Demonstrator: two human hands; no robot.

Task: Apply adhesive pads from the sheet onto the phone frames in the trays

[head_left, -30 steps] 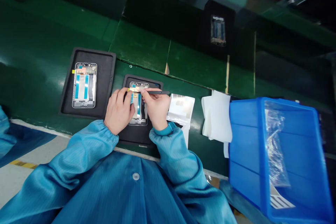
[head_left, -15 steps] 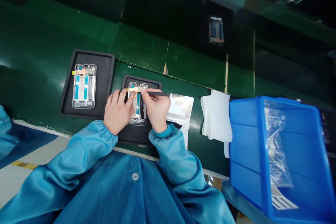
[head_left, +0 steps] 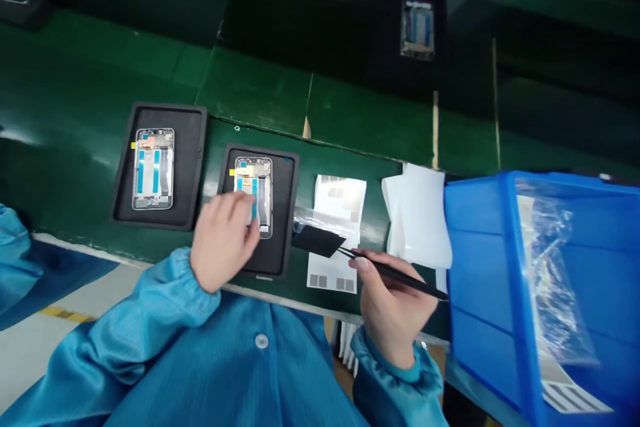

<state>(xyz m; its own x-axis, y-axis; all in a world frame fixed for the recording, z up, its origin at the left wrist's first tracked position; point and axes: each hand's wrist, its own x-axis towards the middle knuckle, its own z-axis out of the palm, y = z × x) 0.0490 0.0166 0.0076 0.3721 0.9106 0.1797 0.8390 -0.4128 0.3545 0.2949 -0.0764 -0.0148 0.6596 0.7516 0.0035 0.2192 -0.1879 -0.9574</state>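
Observation:
My right hand (head_left: 395, 300) pinches a pair of black tweezers (head_left: 400, 273). Their tips meet the right corner of a flat black piece (head_left: 318, 241), which lies over or just above a white sticker sheet (head_left: 345, 195) with grey squares. I cannot tell whether the tips grip it. My left hand (head_left: 224, 237), slightly blurred, is over the lower left of an opened phone (head_left: 267, 213), thumb apart from the bent fingers, holding nothing. Whether it touches the phone is unclear. The phone, with blue strips and a yellow tab, sits in a black tray (head_left: 283, 213).
To the left, a second black tray (head_left: 193, 167) bears another opened phone (head_left: 153, 170). White sheets (head_left: 423, 220) lie beside a blue bin (head_left: 475, 280) containing clear plastic (head_left: 560, 293). Another phone (head_left: 418, 30) is farther back. A blue sleeve (head_left: 17, 247) shows at the left edge.
My right hand has moved right and nearer, with the tweezers, from the phone to the sticker sheet. The black piece now shows at their tips. My left hand has drawn down from the phone's upper part.

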